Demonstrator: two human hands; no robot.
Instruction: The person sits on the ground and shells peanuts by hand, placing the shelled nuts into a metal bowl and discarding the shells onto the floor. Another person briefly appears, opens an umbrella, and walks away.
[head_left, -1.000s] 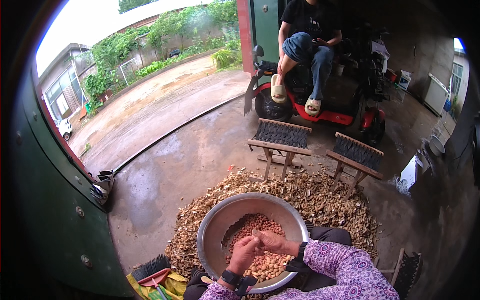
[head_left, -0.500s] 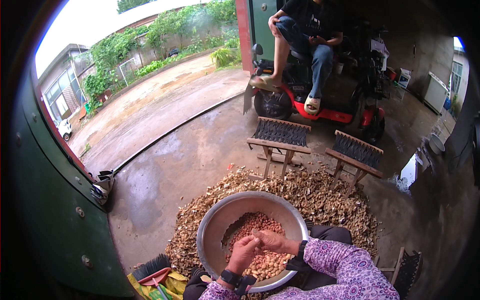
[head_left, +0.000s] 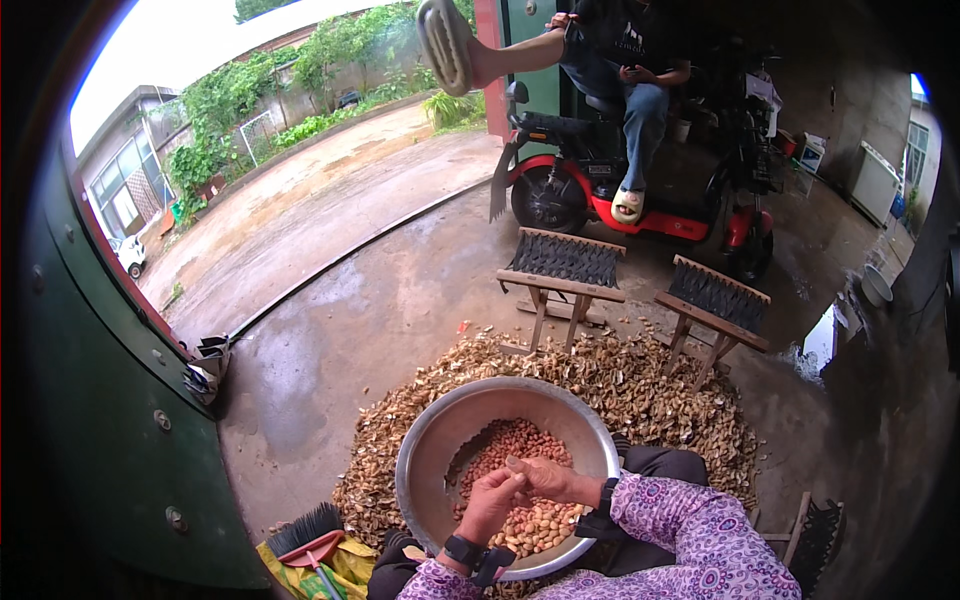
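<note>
Both hands, left hand (head_left: 490, 503) and right hand (head_left: 545, 480), pinched together over pinkish shelled peanuts (head_left: 520, 450) in dented metal basin (head_left: 430, 455)

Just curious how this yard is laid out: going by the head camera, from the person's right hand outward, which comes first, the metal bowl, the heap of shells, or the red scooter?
1. Metal bowl, directly under the right hand.
2. Heap of shells, just beyond the bowl.
3. Red scooter, far back.

You have one metal bowl (head_left: 430, 470) of shelled peanuts (head_left: 520, 450), too many to count, and two hands (head_left: 492, 500) (head_left: 548, 480) over it. One heap of husks (head_left: 600, 380) lies beyond, with two spiked wooden stools (head_left: 562, 262) (head_left: 716, 295), one red scooter (head_left: 640, 200), and one brush (head_left: 310, 530).
</note>
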